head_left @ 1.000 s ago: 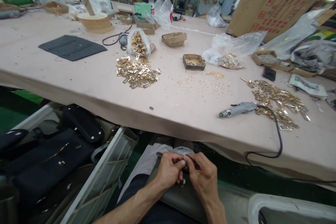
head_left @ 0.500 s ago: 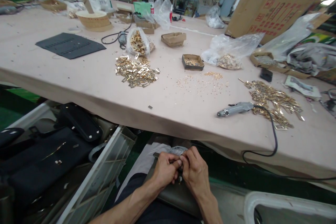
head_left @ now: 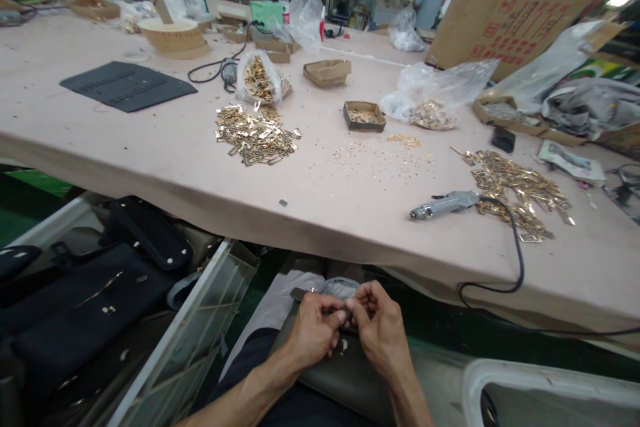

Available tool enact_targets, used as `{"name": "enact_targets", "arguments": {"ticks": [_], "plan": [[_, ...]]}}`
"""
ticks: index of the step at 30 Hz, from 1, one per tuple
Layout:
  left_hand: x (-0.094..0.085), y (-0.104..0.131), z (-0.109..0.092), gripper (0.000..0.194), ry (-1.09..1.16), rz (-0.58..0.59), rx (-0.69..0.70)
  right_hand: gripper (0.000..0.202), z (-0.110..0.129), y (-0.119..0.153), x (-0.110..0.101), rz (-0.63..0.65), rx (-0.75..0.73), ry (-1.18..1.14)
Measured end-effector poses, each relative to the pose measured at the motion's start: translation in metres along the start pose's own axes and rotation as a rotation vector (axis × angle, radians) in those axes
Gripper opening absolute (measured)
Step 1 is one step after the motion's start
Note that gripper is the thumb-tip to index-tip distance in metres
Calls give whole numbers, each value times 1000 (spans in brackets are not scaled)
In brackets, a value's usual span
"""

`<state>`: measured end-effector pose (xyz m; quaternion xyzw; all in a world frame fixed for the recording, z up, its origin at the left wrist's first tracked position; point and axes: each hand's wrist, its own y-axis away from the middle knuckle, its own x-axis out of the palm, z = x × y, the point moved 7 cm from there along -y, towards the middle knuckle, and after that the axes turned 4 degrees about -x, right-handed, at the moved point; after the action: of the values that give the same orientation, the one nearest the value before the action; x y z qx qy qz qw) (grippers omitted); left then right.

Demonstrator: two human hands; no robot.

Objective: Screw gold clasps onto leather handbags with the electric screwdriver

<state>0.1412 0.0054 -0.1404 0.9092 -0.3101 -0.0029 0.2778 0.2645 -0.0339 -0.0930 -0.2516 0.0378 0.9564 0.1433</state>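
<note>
An olive-grey bag (head_left: 350, 377) lies across my lap, with a small shiny metal fitting (head_left: 343, 347) on its surface. My left hand (head_left: 313, 327) is closed around a narrow olive strap (head_left: 299, 294) of the bag, its end sticking out past the fingers. Thumb and forefinger of my right hand (head_left: 383, 327) are pinched together at the strap, close to my left thumb. Whatever lies between those right fingertips is too small to make out. On the table beyond, a grey electric screwdriver (head_left: 445, 205) rests beside a pile of gold metal frames (head_left: 520, 187).
Another heap of gold frames (head_left: 257, 137) lies below an open plastic bag (head_left: 260, 77). Tiny gold pieces are scattered near a small cardboard box (head_left: 364, 117). A crate (head_left: 185, 340) with dark bags stands left, a white bin (head_left: 545, 373) right. The screwdriver's cable (head_left: 523, 273) hangs over the table edge.
My right hand has shifted slightly right and its fingers have opened out a little from the bunched grip. More of the strap and the metal fitting shows. The view has moved slightly.
</note>
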Motion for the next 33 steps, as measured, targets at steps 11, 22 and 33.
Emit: {"name": "enact_targets", "arguments": {"ticks": [11, 22, 33], "plan": [[1, -1, 9, 29, 137, -1, 11, 26, -15, -2, 6, -25, 113, -229], [-5, -10, 21, 27, 198, -78, -40, 18, -22, -12, 13, 40, 84, -236], [-8, -9, 26, 26, 217, -120, -74, 13, -12, -8, 3, 53, -42, -107]]}}
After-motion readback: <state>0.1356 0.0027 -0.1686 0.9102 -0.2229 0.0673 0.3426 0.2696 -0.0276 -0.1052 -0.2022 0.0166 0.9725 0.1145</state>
